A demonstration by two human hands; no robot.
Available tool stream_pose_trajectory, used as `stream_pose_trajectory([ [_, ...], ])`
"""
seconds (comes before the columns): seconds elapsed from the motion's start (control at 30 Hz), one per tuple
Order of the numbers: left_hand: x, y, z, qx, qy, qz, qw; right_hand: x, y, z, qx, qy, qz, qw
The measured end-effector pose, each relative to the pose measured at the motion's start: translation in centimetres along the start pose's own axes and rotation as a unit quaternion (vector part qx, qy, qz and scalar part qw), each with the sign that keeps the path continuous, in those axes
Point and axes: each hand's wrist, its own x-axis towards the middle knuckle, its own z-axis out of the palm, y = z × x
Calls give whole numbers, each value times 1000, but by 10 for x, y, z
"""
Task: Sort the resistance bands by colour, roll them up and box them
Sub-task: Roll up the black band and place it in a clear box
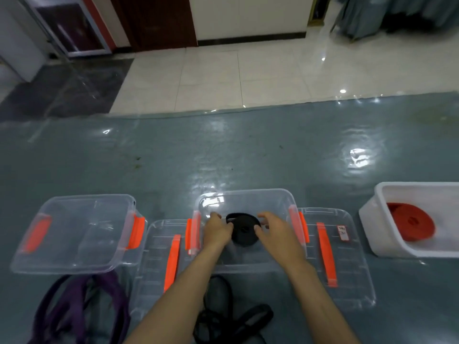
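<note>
A grey-blue table surface under a glossy clear plastic sheet (248,155) fills most of the view. On it, from left to right, stand an open clear plastic box with orange latches (74,234), a second clear plastic box with orange latches (248,197) in the middle, and a white plastic tub (387,219) at the right edge. Two clear flat lids with orange strips lie beside the middle box, one on its left (159,264) and one on its right (347,256). A rolled red band (412,224) lies inside the white tub. Loose purple bands (82,306) lie in a heap in front of the left box, and loose black bands (223,316) in front of the middle box. Inside the middle box lies a rolled black band (244,230), between the two hands. The left hand (218,230) touches the roll's left side with curled fingers; the right hand (275,230) cups its right side, thumb on the roll and fingers spread loosely.
</note>
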Motion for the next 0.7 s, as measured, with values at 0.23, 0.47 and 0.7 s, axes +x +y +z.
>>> stream_pose_trajectory([
  [0.23, -113, -18, -63, 68, 65, 303, 948, -106, -2, -5, 26, 79, -136, 987],
  [0.47, -198, -130, -70, 91, 37, 279, 955, -194, 33, 37, 12, 98, -138, 986],
  [0.7, -233, -239, -40, 252, -43, 167, 952, -235, 82, 95, -24, -9, -29, 999],
])
